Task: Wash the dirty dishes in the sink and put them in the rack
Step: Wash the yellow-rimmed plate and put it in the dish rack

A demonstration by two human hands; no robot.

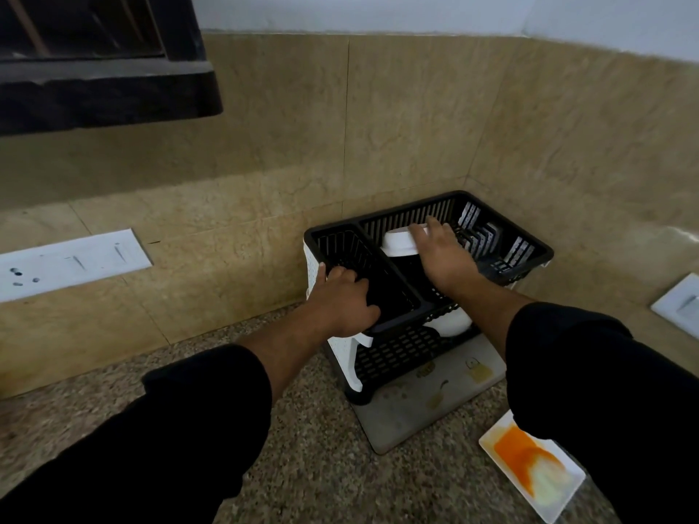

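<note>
A black two-tier dish rack with white sides stands in the corner of the speckled counter. My left hand grips the front rim of its left compartment. Inside the upper right compartment, my right hand holds a white dish, fingers curled over its edge. Another white dish shows on the lower tier. A white rectangular plate smeared with orange sauce lies on the counter at the lower right, partly behind my right sleeve.
A grey drip tray with crumbs sits under the rack. Tiled walls close in behind and to the right, with white switch plates on the left wall. A dark window ledge juts out at the upper left.
</note>
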